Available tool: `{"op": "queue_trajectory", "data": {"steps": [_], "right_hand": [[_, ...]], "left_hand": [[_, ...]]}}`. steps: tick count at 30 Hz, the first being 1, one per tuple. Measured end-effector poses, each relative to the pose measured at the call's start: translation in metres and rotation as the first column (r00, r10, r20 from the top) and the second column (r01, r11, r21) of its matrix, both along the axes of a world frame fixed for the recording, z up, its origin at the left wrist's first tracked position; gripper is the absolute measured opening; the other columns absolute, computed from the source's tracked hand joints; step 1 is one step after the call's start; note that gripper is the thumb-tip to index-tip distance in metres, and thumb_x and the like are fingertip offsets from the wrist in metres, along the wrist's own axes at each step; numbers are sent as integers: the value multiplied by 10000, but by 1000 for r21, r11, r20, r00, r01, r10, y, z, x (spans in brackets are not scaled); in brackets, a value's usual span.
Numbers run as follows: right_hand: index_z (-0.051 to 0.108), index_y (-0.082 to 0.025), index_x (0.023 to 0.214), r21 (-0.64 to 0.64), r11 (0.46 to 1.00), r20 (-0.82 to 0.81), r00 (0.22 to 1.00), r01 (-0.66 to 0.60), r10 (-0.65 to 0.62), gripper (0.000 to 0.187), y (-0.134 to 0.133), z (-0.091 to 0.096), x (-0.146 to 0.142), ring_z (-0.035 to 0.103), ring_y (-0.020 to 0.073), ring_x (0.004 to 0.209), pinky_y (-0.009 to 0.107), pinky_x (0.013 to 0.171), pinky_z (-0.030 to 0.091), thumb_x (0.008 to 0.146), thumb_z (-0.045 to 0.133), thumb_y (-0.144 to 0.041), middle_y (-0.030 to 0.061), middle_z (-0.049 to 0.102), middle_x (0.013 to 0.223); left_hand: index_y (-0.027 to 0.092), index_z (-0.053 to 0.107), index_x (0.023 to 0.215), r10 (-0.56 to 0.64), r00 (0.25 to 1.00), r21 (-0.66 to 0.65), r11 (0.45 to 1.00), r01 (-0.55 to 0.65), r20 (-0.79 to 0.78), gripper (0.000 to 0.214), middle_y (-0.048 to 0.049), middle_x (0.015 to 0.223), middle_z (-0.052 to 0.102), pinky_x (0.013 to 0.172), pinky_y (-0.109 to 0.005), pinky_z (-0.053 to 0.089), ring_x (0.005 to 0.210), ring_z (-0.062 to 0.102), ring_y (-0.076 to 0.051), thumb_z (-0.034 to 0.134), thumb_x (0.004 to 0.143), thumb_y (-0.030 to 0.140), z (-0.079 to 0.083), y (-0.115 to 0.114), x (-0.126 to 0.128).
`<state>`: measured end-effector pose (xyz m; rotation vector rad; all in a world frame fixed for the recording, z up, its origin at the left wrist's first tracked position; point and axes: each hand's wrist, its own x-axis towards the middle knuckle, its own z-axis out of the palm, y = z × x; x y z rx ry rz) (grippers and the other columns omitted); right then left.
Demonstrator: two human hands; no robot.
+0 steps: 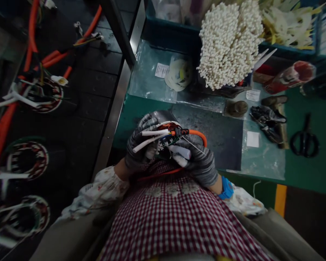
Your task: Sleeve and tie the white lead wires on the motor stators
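My left hand (139,145), in a grey striped glove, is closed around the left side of a motor stator (170,127) held just in front of my apron. Copper windings show at the stator's upper rim. An orange cable (197,135) with a black end bends out to the right. White sleeves (150,141) stick out to the left, over my left fingers. My right hand (203,163), gloved likewise, has its fingers curled at the stator's near right side by a whitish sleeved piece (182,152). A thin white strip (193,145) crosses these fingers; their tips are partly hidden.
More stators (28,159) with orange cables lie on the dark slatted surface at left, beyond a metal edge (115,112). On the green bench are a bundle of white sticks (229,43), a tape roll (179,75), black scissors (304,141) and a red roll (290,78).
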<state>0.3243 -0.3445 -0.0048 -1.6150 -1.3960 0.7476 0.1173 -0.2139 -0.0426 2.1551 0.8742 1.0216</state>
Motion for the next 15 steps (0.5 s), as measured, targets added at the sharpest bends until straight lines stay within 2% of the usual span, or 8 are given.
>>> {"op": "queue_trajectory", "data": {"steps": [3, 6, 9, 12, 15], "right_hand": [[826, -426, 1265, -1, 999, 39, 999, -33, 33, 293, 7, 8, 1, 790, 321, 1206, 534, 1150, 632, 977, 823, -367, 1, 835, 1272], [842, -406, 1217, -27, 997, 54, 996, -71, 72, 226, 13, 13, 3, 806, 308, 1149, 514, 1103, 647, 1001, 786, -364, 7, 851, 1216], [850, -346, 1213, -27, 997, 47, 996, -74, 75, 220, 12, 16, 7, 800, 311, 1172, 508, 1124, 623, 1009, 767, -351, 32, 850, 1229], [850, -302, 1240, -60, 998, 93, 995, -28, 34, 265, 7, 16, 16, 799, 340, 1188, 510, 1095, 632, 1007, 767, -396, 67, 844, 1264], [859, -293, 1241, -129, 991, 222, 975, 45, -15, 330, 5, 16, 29, 826, 367, 1067, 496, 939, 669, 990, 772, -491, 95, 863, 1179]], "left_hand": [[297, 638, 1479, 34, 999, 59, 998, -37, 39, 462, -76, 1518, 709, 1200, -510, 615, 1437, 671, -318, 529, 1118, 566, 3, -3, 1], [317, 615, 1512, 2, 1000, 64, 998, -4, 24, 467, -67, 1493, 728, 1232, -542, 591, 1451, 662, -315, 516, 1126, 560, 6, -3, 2], [305, 609, 1516, -9, 1000, 82, 997, 9, -2, 452, -76, 1493, 728, 1235, -523, 586, 1464, 652, -298, 510, 1135, 529, 12, 0, 6], [339, 614, 1497, -55, 998, 138, 989, 57, -23, 396, -50, 1472, 740, 1271, -532, 543, 1497, 623, -289, 531, 1131, 468, 20, 5, 13], [324, 632, 1458, -74, 991, 196, 976, 95, -115, 360, -47, 1461, 746, 1281, -541, 513, 1502, 618, -290, 535, 1126, 422, 31, 12, 27]]}}
